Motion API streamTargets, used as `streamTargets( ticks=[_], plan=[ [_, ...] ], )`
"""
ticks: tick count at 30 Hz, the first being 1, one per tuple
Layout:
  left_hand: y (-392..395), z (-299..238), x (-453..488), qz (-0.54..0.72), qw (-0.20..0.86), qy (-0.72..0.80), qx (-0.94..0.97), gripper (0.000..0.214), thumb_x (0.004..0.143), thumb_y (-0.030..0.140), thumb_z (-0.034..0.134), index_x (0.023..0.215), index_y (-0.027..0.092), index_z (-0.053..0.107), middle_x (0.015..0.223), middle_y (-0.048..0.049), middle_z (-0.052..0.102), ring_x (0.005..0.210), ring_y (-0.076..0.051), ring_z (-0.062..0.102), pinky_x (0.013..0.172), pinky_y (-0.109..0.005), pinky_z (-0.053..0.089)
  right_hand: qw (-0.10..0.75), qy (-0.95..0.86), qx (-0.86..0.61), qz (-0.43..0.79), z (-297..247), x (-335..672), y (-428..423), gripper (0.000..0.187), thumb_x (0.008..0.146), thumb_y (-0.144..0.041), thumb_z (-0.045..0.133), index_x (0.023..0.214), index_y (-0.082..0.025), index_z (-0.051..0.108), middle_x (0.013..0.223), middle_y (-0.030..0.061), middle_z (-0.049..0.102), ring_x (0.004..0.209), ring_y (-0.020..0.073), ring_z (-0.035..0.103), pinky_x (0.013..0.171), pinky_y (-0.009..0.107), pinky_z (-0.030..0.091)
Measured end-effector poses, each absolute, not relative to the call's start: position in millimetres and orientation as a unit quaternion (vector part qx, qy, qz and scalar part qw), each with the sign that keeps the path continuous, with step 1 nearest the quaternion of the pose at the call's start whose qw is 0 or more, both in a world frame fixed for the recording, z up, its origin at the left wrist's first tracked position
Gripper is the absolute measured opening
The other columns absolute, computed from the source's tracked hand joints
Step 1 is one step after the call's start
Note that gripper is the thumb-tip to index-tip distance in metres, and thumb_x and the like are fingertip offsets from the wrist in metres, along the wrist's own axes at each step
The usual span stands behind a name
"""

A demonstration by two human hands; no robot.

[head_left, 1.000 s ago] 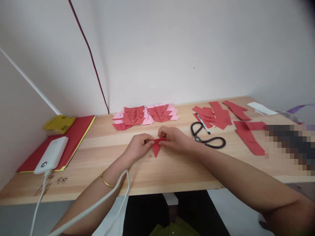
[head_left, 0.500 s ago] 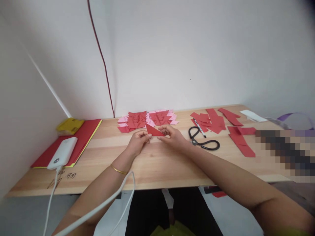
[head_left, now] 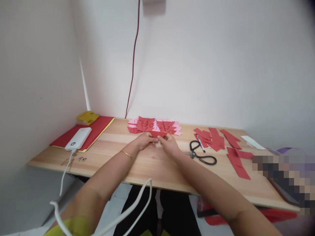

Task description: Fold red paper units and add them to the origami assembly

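Between my two hands is a small folded piece of red paper [head_left: 158, 133], held just above the table. My left hand [head_left: 147, 140] pinches its left end, and my right hand [head_left: 168, 143] grips the right end with the thumb toward me. The thumbs nearly meet at the paper's lower edge, and the fingers behind it are partly hidden. Right behind the hands lie rows of folded red paper pieces [head_left: 145, 124] and pink paper pieces [head_left: 177, 126]. Black-handled scissors [head_left: 193, 154] lie to the right of my right hand.
On the right are cut red paper pieces [head_left: 217, 140], a marker pen [head_left: 200, 143] and a white strip [head_left: 252, 142]. Red sheets [head_left: 64, 135] with a white power bank [head_left: 78, 138] and a yellow packet [head_left: 88, 118] lie left. A white cable [head_left: 137, 200] loops across the front.
The red paper was a triangle pointing up at the left; now it shows as a low, flat-topped strip. My hands have drawn closer together. The whole view has shifted and tilted.
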State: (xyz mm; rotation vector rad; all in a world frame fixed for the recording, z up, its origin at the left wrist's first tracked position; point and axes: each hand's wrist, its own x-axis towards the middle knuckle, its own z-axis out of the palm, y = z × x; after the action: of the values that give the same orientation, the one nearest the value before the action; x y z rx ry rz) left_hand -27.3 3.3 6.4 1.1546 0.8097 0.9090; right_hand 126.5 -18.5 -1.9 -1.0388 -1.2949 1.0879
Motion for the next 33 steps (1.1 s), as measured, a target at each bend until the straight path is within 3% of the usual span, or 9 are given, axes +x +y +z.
streamTargets(
  ticks=[5,13,27,33],
  plan=[
    [9.3,1.5,-16.1,0.447,0.682,0.336,0.472,0.028,0.056,0.020,0.080,0.078,0.010,0.065,0.068,-0.0033,0.062,0.053,-0.007,0.053,0.055,-0.023,0.042,0.554,-0.546,-0.430,0.459,-12.9,133.0,-11.5,0.033,0.069,-0.043,0.065,0.087,-0.016,0.060,0.068,0.0000,0.059,0.060,0.0115,0.048,0.058,0.025,0.038],
    [10.9,-1.9,0.0,0.512,0.670,0.330,0.425,0.024,0.059,0.023,0.079,0.072,0.011,0.062,0.062,-0.0015,0.062,0.049,-0.007,0.052,0.051,-0.021,0.039,0.549,-0.538,-0.419,0.483,-7.7,143.1,-4.8,0.026,0.073,-0.041,0.065,0.077,-0.017,0.057,0.058,-0.0047,0.049,0.056,0.0097,0.044,0.057,0.024,0.035],
    [6.9,0.9,0.4,0.578,0.585,0.348,0.450,0.023,0.066,0.030,0.073,0.061,0.014,0.057,0.051,0.0030,0.053,0.050,-0.008,0.047,0.055,-0.023,0.036,0.560,-0.503,-0.386,0.533,-12.5,139.6,-1.5,0.025,0.074,-0.043,0.065,0.078,-0.019,0.058,0.058,-0.0043,0.052,0.056,0.0097,0.045,0.058,0.024,0.036],
    [8.6,2.4,-3.4,0.580,0.580,0.353,0.450,0.029,0.073,0.037,0.067,0.059,0.014,0.055,0.049,0.0020,0.051,0.050,-0.009,0.048,0.055,-0.023,0.037,0.557,-0.503,-0.396,0.529,-17.3,139.1,1.0,0.031,0.079,-0.049,0.056,0.079,-0.018,0.060,0.062,-0.0018,0.054,0.059,0.0106,0.047,0.059,0.024,0.038]
  ],
)
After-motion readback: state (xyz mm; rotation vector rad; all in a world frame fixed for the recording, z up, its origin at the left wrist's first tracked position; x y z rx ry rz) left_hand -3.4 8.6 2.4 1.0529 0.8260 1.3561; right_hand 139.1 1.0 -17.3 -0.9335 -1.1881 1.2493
